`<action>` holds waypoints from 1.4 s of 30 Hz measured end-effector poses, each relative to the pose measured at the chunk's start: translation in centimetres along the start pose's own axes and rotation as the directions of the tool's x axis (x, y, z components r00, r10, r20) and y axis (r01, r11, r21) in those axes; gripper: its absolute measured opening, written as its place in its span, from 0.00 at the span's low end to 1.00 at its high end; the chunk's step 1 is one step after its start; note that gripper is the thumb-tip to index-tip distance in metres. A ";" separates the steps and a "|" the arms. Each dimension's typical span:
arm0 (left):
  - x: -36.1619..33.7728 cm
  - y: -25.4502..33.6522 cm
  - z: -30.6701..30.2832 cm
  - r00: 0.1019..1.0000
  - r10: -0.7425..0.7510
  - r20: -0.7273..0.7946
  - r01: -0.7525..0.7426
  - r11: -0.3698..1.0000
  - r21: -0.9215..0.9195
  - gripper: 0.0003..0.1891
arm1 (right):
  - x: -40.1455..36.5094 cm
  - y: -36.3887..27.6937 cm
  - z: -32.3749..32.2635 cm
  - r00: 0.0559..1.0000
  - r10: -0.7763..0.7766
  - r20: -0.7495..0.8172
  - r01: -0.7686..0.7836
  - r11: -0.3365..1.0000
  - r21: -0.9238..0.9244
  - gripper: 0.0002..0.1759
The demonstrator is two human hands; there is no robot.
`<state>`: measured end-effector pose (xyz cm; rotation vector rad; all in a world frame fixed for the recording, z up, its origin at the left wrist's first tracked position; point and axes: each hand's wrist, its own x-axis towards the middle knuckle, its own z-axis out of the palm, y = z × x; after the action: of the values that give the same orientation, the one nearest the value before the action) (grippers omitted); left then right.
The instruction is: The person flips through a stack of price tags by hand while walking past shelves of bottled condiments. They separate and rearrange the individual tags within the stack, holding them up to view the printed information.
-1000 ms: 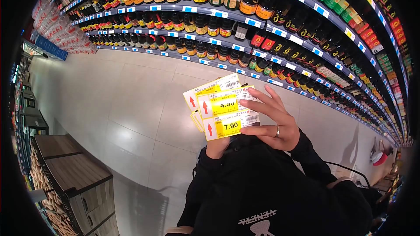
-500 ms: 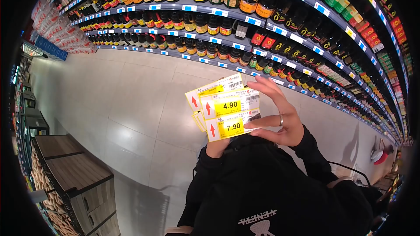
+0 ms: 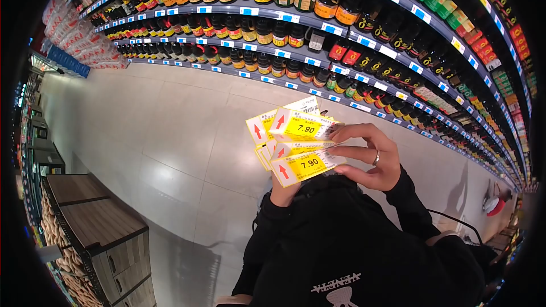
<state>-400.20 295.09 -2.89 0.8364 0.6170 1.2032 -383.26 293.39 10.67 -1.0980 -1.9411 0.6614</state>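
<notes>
A fanned bunch of yellow and white price tags [image 3: 296, 131] is held up before my chest. Two front tags read 7.90, and red arrows mark their left ends. My right hand [image 3: 372, 156], with a ring on one finger, pinches the right edges of the front tags between thumb and fingers. From below and behind, my left hand [image 3: 283, 193] supports the bunch; most of its fingers are hidden by the tags.
Long curved shelves [image 3: 239, 8] of dark bottles and boxes, edged with price labels, run across the front and right. A wooden cabinet [image 3: 102, 219] stands at lower left beside a bin of peanuts [image 3: 71, 261]. Plastic-wrapped packs [image 3: 74, 37] are stacked at far left. Grey tiles [image 3: 182, 119] cover the floor.
The front tag reading 4.90 is no longer showing; a tag reading 7.90 is now at the top. My right fingers have shifted along the tags, which now fan and tilt more.
</notes>
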 end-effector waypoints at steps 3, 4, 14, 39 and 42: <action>-0.4 -0.6 -0.5 1.000 0.010 -0.008 -0.010 0.997 0.083 0.18 | 0.1 0.2 0.0 0.998 -0.062 0.029 0.062 0.998 -0.003 0.16; -0.5 -0.8 -0.6 1.000 0.014 -0.008 -0.013 0.995 0.096 0.18 | 0.2 0.4 0.0 0.992 -0.107 0.070 0.108 0.994 -0.010 0.18; -0.4 -0.6 -0.1 0.993 -0.025 -0.114 0.012 0.993 -0.120 0.14 | 0.6 0.2 0.5 0.996 -0.066 0.068 0.073 0.991 -0.112 0.26; 0.2 0.9 0.8 1.000 -0.016 0.022 0.022 0.949 -0.314 0.21 | 0.3 1.5 1.4 0.969 -0.248 -0.018 0.234 0.933 -0.273 0.14; 0.1 1.0 0.8 1.000 -0.028 0.012 0.030 0.956 -0.292 0.21 | 0.2 1.4 1.6 0.974 -0.225 -0.006 0.215 0.936 -0.277 0.14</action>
<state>-400.08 295.16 -1.63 0.5799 0.4291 1.2279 -383.94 294.15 8.80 -1.0260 -2.1279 0.2507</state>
